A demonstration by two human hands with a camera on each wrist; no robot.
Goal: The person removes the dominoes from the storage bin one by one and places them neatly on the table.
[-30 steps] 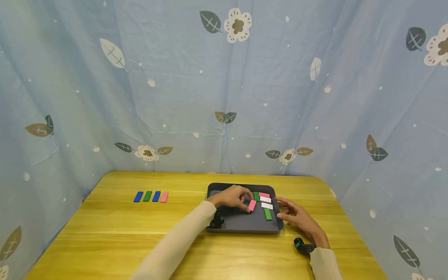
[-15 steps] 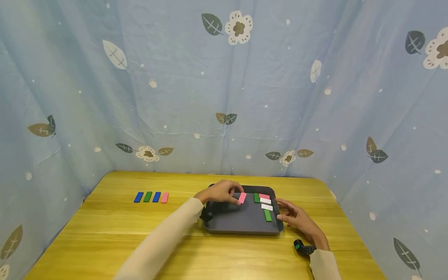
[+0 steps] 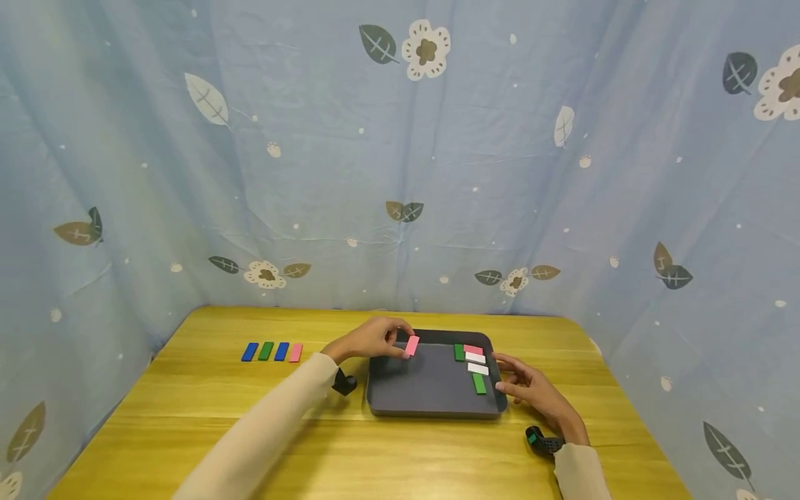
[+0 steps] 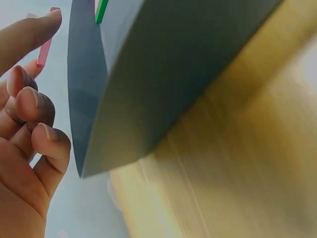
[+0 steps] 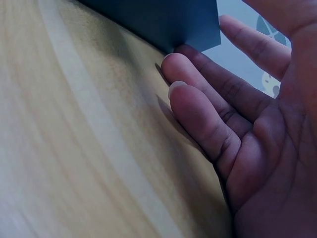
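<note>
A pink tile [image 3: 412, 346] is pinched between thumb and index finger of my left hand [image 3: 367, 339], above the left part of a dark grey tray [image 3: 431, 396]. In the left wrist view the same pink tile [image 4: 45, 50] shows edge-on, the other fingers curled below it. My right hand [image 3: 530, 383] rests at the tray's right side with fingers loosely bent at its rim. The right wrist view has these fingers [image 5: 198, 116] low by the tabletop beside the tray wall [image 5: 168, 22]. Inside the tray's right part lie a green tile [image 3: 459, 352], a pink one, two white ones and another green one [image 3: 479, 383].
On the table [image 3: 187, 396] left of the tray, a spaced row holds a blue tile [image 3: 250, 351], a green tile [image 3: 265, 351], another blue tile [image 3: 282, 351] and a pink tile [image 3: 296, 353]. A patterned blue curtain [image 3: 325, 173] hangs behind and at both sides.
My left hand has carried the pink tile left and up, from beside the other tiles to the tray's left part. The right hand has stayed at the tray's right rim.
</note>
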